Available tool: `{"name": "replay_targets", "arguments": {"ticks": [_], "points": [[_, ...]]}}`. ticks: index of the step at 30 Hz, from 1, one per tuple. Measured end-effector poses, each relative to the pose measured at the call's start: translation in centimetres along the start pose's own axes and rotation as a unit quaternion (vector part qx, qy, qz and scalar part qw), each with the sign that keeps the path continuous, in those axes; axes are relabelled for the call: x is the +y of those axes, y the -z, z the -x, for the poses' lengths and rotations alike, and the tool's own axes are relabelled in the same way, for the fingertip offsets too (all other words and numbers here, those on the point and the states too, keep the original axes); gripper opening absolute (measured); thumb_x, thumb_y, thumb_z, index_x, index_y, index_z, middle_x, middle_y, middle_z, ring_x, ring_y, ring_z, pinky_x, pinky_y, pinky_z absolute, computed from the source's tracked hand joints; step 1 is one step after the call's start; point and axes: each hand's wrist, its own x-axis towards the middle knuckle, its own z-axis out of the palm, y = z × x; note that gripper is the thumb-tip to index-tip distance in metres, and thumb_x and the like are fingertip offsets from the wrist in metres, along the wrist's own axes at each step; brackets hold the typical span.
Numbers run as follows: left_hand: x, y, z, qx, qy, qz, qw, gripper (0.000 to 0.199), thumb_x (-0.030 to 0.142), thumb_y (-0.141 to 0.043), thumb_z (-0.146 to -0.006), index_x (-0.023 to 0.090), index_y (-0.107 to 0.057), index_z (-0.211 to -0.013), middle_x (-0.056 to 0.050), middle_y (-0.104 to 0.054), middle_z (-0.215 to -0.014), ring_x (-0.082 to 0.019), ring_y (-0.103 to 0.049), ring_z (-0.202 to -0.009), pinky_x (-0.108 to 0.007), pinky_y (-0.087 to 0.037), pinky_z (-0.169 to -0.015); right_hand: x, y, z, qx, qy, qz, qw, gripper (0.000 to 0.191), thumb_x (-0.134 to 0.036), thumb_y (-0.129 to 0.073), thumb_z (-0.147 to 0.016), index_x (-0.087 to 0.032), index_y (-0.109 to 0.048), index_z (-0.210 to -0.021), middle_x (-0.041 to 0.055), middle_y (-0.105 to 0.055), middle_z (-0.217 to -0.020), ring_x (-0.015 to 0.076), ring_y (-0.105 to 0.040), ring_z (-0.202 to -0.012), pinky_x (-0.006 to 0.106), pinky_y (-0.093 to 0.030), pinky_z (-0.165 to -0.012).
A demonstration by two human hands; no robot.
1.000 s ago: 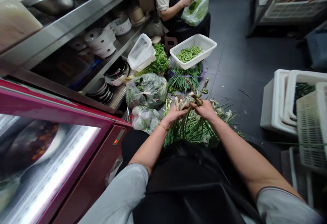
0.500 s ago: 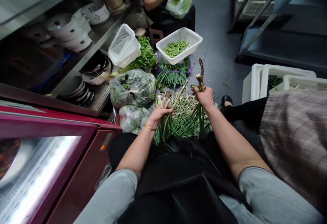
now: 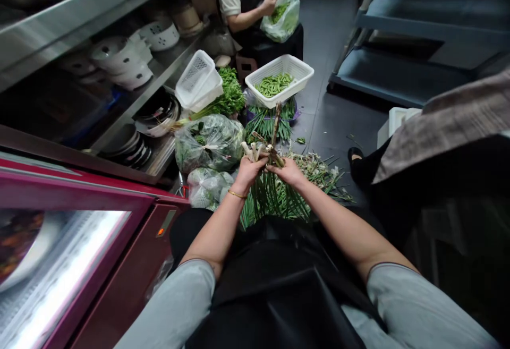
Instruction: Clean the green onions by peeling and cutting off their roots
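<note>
My left hand [image 3: 251, 172], with a thin gold bracelet at the wrist, is closed round a bunch of scallions [image 3: 249, 151], their white ends pointing up. Beside it, nearly touching, my right hand [image 3: 290, 171] is closed on more scallions [image 3: 276, 126] with brown, soiled stalks, one standing tall. Green leaves [image 3: 265, 200] hang below both hands. Where one bunch stops and the other begins is hard to see. Under and beyond them a heap of scallions and peeled scraps [image 3: 319, 173] covers the floor.
Ahead are a white basket of green pods [image 3: 274, 84], stacked white baskets [image 3: 199, 81], bagged greens [image 3: 211, 142] and leafy herbs [image 3: 231, 91]. A seated person [image 3: 247, 9] handles a plastic bag. Shelves [image 3: 159, 78] flank the left; another person's leg [image 3: 382, 163] and a cart [image 3: 398, 73] stand right.
My right hand has come down and left with its scallions, beside my left hand. At right, the person in checked cloth has shifted, now covering much of the white bins.
</note>
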Motion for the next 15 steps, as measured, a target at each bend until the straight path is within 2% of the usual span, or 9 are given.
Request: {"name": "replay_targets", "arguments": {"ticks": [2, 5, 8, 11, 15], "points": [[0.7, -0.5, 0.1, 0.022, -0.013, 0.004, 1.0, 0.036, 0.037, -0.082, -0.055, 0.012, -0.066, -0.075, 0.003, -0.053, -0.049, -0.008, -0.047, -0.039, -0.02, -0.031, -0.038, -0.6, -0.2, 0.6, 0.024, -0.009, -0.056, 0.998, 0.046, -0.046, -0.08, -0.055, -0.013, -0.068, -0.085, 0.0007, -0.064, -0.065, 0.0128, -0.055, -0.059, 0.026, -0.044, -0.059], [1.8, -0.6, 0.8, 0.023, -0.002, 0.021, 1.0, 0.036, 0.037, -0.083, -0.053, 0.012, -0.065, -0.071, 0.002, -0.054, -0.05, -0.006, -0.041, -0.037, -0.02, -0.027, -0.036, -1.7, 0.0, 1.9, 0.043, -0.053, -0.138, 0.988, 0.048, -0.048, -0.081, -0.055, -0.015, -0.067, -0.088, -0.0051, -0.052, -0.051, 0.0066, -0.037, -0.041, 0.022, -0.029, -0.041], [2.8, -0.3, 2.0, 0.0, -0.001, 0.015, 1.0, 0.034, 0.035, -0.084, -0.052, 0.011, -0.066, -0.068, -0.001, -0.056, -0.053, -0.006, -0.043, -0.039, -0.02, -0.028, -0.037, -2.6, 0.5, 3.4, 0.038, -0.071, -0.168, 0.982, 0.048, -0.047, -0.082, -0.053, -0.015, -0.066, -0.085, -0.0066, -0.047, -0.049, 0.0048, -0.029, -0.038, 0.021, -0.02, -0.037], [3.5, 0.0, 3.1, -0.007, -0.017, -0.003, 1.0, 0.031, 0.035, -0.082, -0.055, 0.011, -0.066, -0.067, 0.0, -0.053, -0.05, -0.006, -0.041, -0.039, -0.021, -0.028, -0.038, -3.3, 0.8, 4.7, 0.039, -0.049, -0.138, 0.989, 0.049, -0.047, -0.082, -0.053, -0.015, -0.066, -0.087, -0.005, -0.052, -0.053, 0.0059, -0.035, -0.041, 0.021, -0.026, -0.04], [4.6, 0.2, 4.2, -0.025, -0.065, -0.033, 0.997, 0.032, 0.038, -0.079, -0.06, 0.011, -0.071, -0.075, -0.001, -0.057, -0.056, -0.006, -0.041, -0.043, -0.021, -0.029, -0.042, -4.4, 0.3, 6.0, 0.047, 0.021, -0.05, 0.997, 0.042, -0.043, -0.08, -0.056, -0.014, -0.067, -0.083, -0.0008, -0.061, -0.066, 0.0102, -0.051, -0.057, 0.024, -0.042, -0.059]]}}
